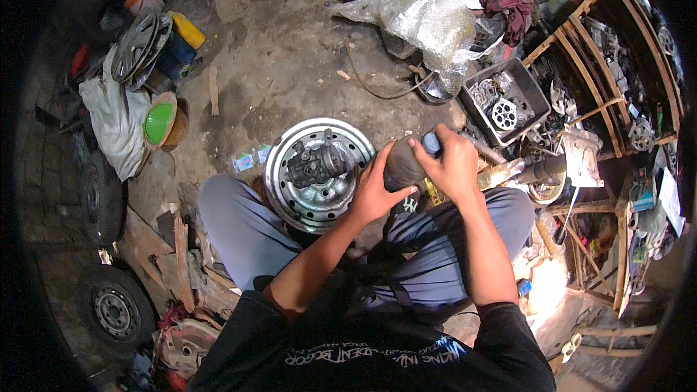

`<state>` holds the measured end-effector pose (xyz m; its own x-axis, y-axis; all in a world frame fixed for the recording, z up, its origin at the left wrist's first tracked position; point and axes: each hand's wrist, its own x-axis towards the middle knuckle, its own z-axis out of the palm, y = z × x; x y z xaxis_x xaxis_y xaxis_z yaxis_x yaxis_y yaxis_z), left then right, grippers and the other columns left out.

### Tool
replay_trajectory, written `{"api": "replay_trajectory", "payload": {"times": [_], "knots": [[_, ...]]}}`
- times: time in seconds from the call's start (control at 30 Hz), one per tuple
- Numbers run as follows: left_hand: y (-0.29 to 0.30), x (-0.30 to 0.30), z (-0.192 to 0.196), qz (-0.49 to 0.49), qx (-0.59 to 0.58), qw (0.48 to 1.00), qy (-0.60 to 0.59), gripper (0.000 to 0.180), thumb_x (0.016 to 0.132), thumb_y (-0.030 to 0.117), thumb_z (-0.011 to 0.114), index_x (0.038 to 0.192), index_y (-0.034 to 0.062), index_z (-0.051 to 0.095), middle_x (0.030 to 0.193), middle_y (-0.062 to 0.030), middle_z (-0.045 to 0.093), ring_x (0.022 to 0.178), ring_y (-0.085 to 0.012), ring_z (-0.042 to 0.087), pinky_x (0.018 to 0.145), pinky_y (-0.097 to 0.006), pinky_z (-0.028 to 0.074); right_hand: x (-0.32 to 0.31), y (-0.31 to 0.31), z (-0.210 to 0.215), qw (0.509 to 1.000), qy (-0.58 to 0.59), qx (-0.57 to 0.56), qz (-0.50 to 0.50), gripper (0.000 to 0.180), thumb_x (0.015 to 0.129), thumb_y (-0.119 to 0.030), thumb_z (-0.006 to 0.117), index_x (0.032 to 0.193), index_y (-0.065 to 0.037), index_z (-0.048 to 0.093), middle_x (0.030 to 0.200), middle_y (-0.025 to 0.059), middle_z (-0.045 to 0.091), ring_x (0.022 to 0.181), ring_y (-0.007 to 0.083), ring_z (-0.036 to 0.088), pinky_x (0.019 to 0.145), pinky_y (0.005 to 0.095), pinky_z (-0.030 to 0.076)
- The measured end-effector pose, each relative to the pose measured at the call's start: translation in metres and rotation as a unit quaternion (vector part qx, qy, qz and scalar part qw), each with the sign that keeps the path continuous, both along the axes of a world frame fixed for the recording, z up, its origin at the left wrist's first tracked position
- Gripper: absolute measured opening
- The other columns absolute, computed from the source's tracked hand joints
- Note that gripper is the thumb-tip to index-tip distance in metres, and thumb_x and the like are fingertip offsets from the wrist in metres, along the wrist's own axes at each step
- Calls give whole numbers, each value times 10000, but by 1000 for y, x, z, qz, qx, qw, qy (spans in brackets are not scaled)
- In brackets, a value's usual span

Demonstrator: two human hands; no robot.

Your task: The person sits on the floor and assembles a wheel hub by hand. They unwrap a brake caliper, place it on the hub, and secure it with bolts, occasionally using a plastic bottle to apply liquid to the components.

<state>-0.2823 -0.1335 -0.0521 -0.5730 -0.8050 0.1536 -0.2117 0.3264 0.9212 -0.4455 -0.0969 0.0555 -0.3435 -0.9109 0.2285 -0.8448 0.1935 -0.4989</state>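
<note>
Between my knees I hold a rounded, brownish bottle with a blue cap, tilted to the right. My left hand is wrapped round the near left side of its body. The fingers of my right hand curl over the capped end, the thumb resting beside the cap. Part of the bottle is hidden behind both hands. Just left of them, a silver steel wheel rim lies flat on the ground. A dark, grimy mechanical part rests on it, untouched.
A grey bin of metal parts stands to the right, near wooden shelving packed with parts. Bubble wrap lies ahead. At left are a green-lined bowl, wheel covers and a tyre.
</note>
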Motion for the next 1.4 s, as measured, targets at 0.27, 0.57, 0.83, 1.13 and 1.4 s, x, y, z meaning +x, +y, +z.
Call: {"api": "replay_trajectory", "payload": {"times": [0.27,0.57,0.83,1.13,1.4], "knots": [[-8,1,-34,65,28,997,-33,741,915,227,722,1506,25,324,1402,-296,503,1310,-446,498,1096,-474,392,-41,-30,-45,993,41,-28,-109,390,874,-400,718,887,-27,604,810,232,684,772,455,670,652,522,511],[-18,12,-39,49,72,994,-65,683,926,274,703,1483,43,382,1393,-288,529,1312,-460,497,1093,-474,398,-60,-52,-96,990,47,22,-132,380,895,-369,706,1064,-43,609,1063,199,681,987,428,665,802,528,531],[-10,15,-29,0,49,998,-50,656,923,282,705,1468,45,427,1414,-262,535,1329,-433,501,1104,-459,396,-70,-55,-122,975,11,147,-166,434,857,-380,753,1168,-101,636,1131,219,664,1037,419,664,868,506,551],[-10,23,-18,-20,4,999,-46,657,917,272,711,1461,33,431,1420,-244,523,1330,-418,489,1103,-451,391,-58,-63,-127,973,62,205,-88,579,849,-357,757,1328,-92,570,1403,258,484,1260,429,524,1021,489,489],[-53,60,86,-49,-207,974,-71,654,874,215,765,1429,39,467,1387,-225,539,1303,-412,494,1098,-465,400,-45,-57,-40,999,-9,20,-46,634,864,-329,743,1409,-105,508,1397,228,506,1309,414,489,1057,490,452]]}}
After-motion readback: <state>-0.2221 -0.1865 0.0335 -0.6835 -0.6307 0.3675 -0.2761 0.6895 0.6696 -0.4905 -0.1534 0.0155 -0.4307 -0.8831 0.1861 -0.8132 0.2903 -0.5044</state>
